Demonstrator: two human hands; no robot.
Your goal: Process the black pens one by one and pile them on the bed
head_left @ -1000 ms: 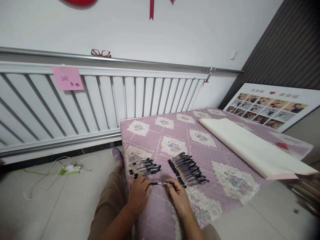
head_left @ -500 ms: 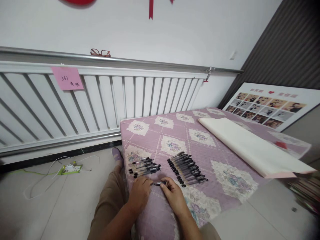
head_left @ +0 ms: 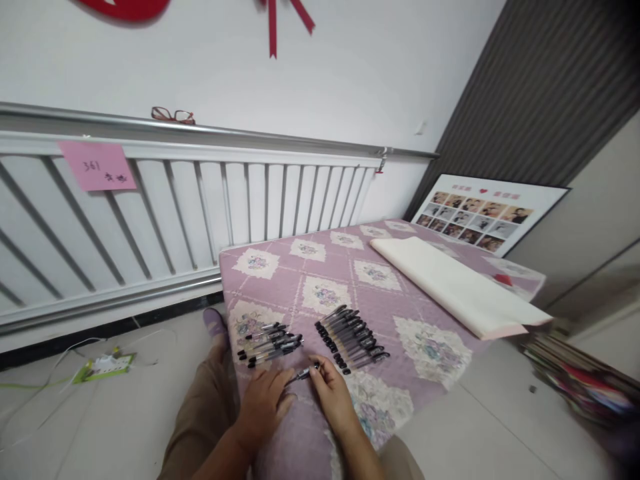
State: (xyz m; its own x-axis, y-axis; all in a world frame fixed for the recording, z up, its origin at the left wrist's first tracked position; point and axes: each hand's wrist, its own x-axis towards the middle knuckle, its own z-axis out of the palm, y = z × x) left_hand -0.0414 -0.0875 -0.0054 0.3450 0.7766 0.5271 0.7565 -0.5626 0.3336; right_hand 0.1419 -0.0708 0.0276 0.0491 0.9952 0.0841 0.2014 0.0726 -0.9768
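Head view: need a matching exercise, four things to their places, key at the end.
1. lone pen
2. glasses
3. pink note
4. power strip

A. on the floor
B. on the front of the radiator
C. between the left hand and the right hand
D. at the upper pipe

Pairs: 1-C, 2-D, 3-B, 4-A

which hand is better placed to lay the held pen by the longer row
Probably the right hand: it pinches one end of the black-capped pen and sits closer to the longer row of pens. The left hand, at the other end, is nearer the smaller group of pens.
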